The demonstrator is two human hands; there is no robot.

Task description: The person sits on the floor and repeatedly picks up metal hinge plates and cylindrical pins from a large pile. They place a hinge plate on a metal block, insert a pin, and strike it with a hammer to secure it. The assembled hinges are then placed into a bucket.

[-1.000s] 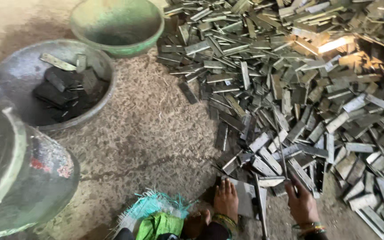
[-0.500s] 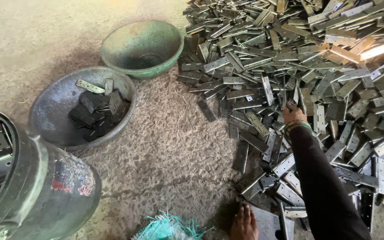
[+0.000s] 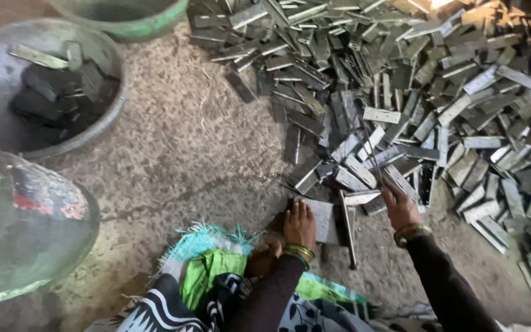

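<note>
I sit on the ground before a big heap of flat grey metal strips [image 3: 401, 92]. My left hand [image 3: 300, 225] lies flat, fingers apart, on a small square metal plate [image 3: 322, 216] on the dirt floor. Beside that plate lies a long thin metal bar [image 3: 348, 233]. At the heap's near edge my right hand [image 3: 402, 208] curls its fingers round the end of one metal strip [image 3: 398, 182]. Both wrists wear bangles and dark sleeves.
A grey metal basin [image 3: 102, 123] holding dark pieces stands at the upper left, with a green basin [image 3: 130, 21] behind it. A large rounded drum [image 3: 26, 240] fills the left edge. Green and teal fringed cloth [image 3: 213, 264] covers my lap.
My right hand has come back from deep in the heap to its near edge. The left hand stays on the plate. The view has tilted down and closer.
</note>
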